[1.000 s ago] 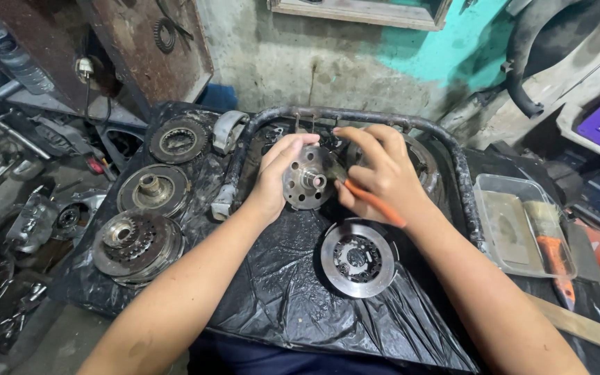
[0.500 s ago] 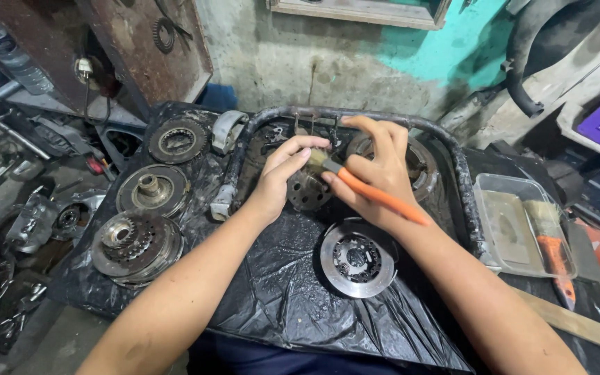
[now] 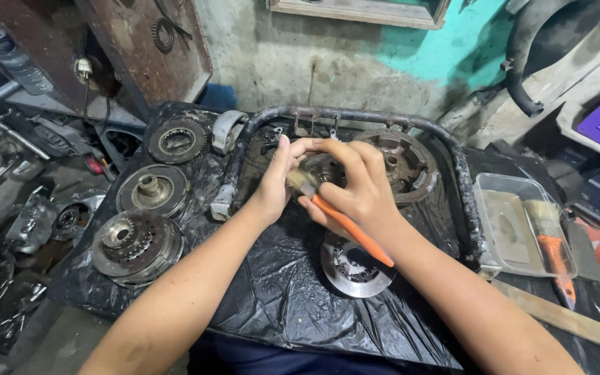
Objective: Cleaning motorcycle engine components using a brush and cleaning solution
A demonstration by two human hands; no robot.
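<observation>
Plastic sheet (image 3: pixel 293 305): black, crumpled, under both forearms.
Disc (image 3: pixel 353 267): round metal plate, just below the right wrist.
Right hand (image 3: pixel 355 187): fingers closed round an orange-handled brush (image 3: pixel 342 222), bristles against the round part.
Left hand (image 3: pixel 276 184): curled, steadying the greasy round part (image 3: pixel 324 169) between both hands.
Tray rim (image 3: pixel 355 115): dark tube, beyond the fingertips.
Clutch parts (image 3: pixel 153 189): left of the left hand.

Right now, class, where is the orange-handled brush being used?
In the head view, the orange-handled brush sits centre frame in the right hand, bristles against the greasy round part held by the left hand, above the metal disc.
</observation>
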